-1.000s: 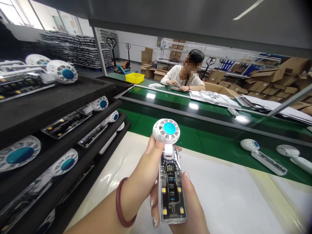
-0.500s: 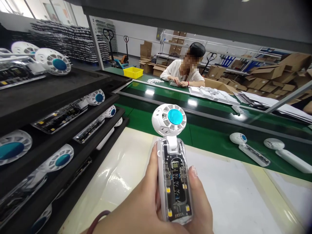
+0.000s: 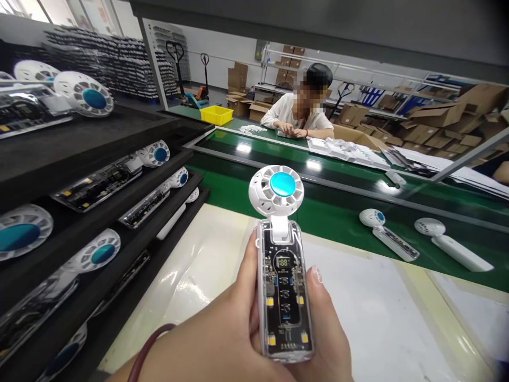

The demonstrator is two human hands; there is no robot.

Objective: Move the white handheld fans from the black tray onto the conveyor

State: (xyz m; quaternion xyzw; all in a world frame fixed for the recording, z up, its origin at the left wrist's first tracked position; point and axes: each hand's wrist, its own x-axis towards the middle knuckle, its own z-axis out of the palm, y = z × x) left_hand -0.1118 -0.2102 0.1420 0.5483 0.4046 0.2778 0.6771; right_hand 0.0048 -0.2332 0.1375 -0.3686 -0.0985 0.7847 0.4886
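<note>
I hold a small hand fan [image 3: 283,297] upright in front of me, over the white mat [image 3: 369,318]. It has a clear body showing a circuit board and a white round head with a blue centre [image 3: 277,190]. My left hand [image 3: 226,334], a dark red bangle on its wrist, is closed round the left side of the body, thumb along the edge. My right hand [image 3: 328,329] cups the body from the right and below, one fingertip against its side.
Stacked black foam trays [image 3: 99,138] with several more fans fill the left. Two fans [image 3: 387,233] [image 3: 451,244] lie on the green conveyor belt [image 3: 342,212]. A co-worker [image 3: 302,114] sits across the belt. A yellow bin [image 3: 217,114] and cardboard boxes stand behind.
My left hand has come down from the fan's head and now grips the body. The head stands free and upright. The two fans on the belt have shifted left.
</note>
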